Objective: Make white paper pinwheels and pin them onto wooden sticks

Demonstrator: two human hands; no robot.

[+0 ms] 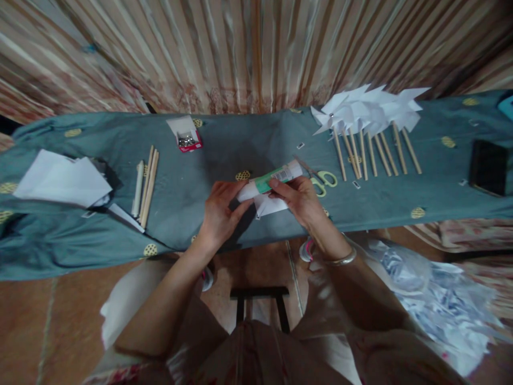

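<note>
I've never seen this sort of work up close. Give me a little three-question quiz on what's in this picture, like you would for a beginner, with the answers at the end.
1. What do the left hand and right hand both hold?
a) scissors
b) a tube
c) a phone

2. True or false: the paper pinwheels lie to the right of the red box.

3. Fill in the missing word: the lid of that box is ____.

Key: 1. b; 2. true; 3. open
</note>
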